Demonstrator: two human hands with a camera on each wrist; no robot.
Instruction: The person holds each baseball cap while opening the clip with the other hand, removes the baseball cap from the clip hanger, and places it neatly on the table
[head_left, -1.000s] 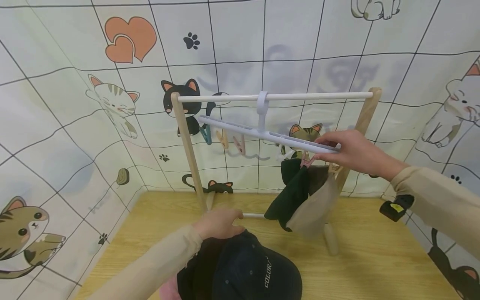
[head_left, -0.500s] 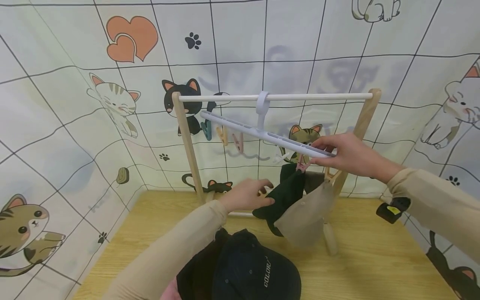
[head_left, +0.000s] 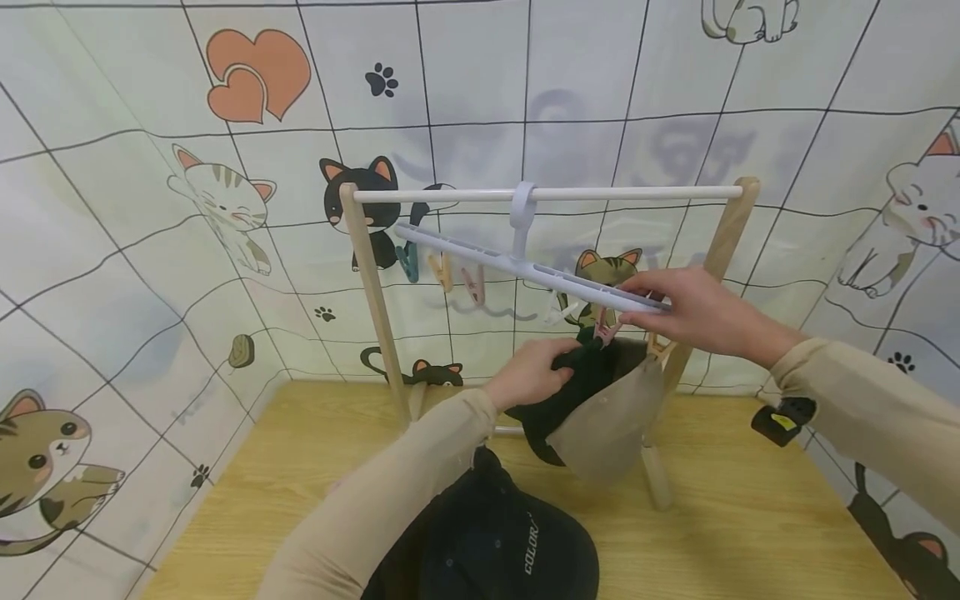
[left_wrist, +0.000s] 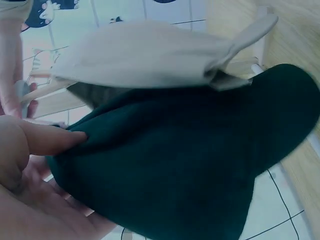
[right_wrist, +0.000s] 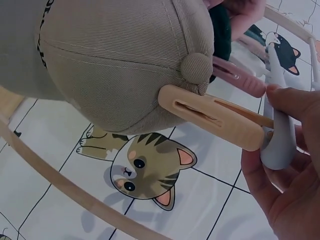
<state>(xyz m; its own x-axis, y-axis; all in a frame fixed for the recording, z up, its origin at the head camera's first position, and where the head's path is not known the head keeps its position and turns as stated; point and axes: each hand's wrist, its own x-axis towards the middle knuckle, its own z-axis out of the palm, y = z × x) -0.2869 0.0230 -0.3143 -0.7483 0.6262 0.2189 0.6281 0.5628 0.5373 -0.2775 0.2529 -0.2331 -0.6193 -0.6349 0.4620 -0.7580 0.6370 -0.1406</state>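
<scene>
My left hand [head_left: 531, 371] pinches the crown of a dark green cap [left_wrist: 165, 165], thumb on top and fingers beneath in the left wrist view. A pink clothespin [head_left: 605, 331] clips that cap under a pale lavender clip hanger [head_left: 465, 250]. Beside it hangs a beige cap [right_wrist: 135, 50], caught near its top button by a peach clothespin [right_wrist: 215, 117]. My right hand [head_left: 701, 312] grips the hanger's right end, which is tilted down. Other clothespins on the hanger, a teal one [head_left: 408, 262], a yellow one [head_left: 441, 272] and a pink one at left, hold nothing.
The hanger's hook loops over the white rod [head_left: 637, 193] of a wooden rack [head_left: 378, 317]. A navy cap [head_left: 510, 542] lies on the wood table [head_left: 750, 500] in front, partly under my left forearm. A cat-printed sheet [head_left: 480, 75] covers the walls behind.
My left hand has moved from above the navy cap up and right to the dark green cap and now pinches it. My right hand has drawn the hanger end slightly down.
</scene>
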